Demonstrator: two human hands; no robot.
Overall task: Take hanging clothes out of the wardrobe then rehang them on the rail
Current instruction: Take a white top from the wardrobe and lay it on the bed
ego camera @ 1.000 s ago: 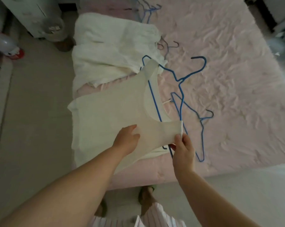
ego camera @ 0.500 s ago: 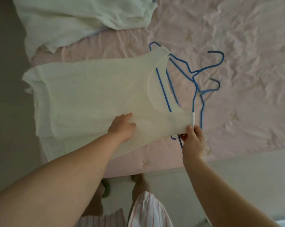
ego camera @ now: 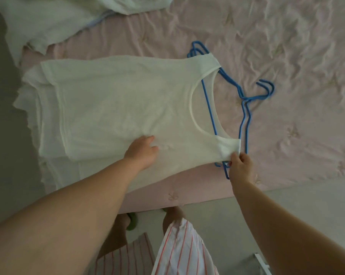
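White sleeveless top [ego camera: 118, 108] spread flat on the pink bed [ego camera: 286, 56], over blue hangers [ego camera: 245, 108].
Beyond the top lies a heap of white clothes [ego camera: 54, 18]. On the top's near side the left hand [ego camera: 141, 151] rests with loosely bent fingers; at its near shoulder strap the right hand [ego camera: 240, 165] pinches the fabric.

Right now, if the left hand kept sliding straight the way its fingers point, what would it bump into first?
Probably nothing solid: the left hand rests on the white tank top, fingers pointing up and right towards its neckline. It would likely cross more fabric, then meet the blue hangers under the neck opening.
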